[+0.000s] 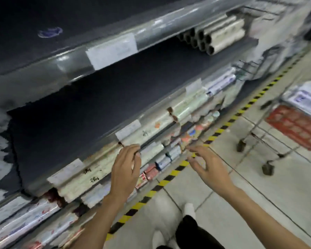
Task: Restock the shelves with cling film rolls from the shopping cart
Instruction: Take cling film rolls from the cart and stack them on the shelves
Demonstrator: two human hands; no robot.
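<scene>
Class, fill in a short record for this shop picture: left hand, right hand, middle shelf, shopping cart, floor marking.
left hand: empty, fingers relaxed, near the cling film rolls
right hand: empty, fingers loosely curled
middle shelf: mostly bare; rolls line its front edge, stack at far end
shopping cart: right, in aisle, holding packs
floor marking: yellow-black stripe beside shelving

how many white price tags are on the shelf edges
4 price tags: one on the upper shelf edge, three on the lower shelf edge: right, middle, left. Blur may hide more.
</scene>
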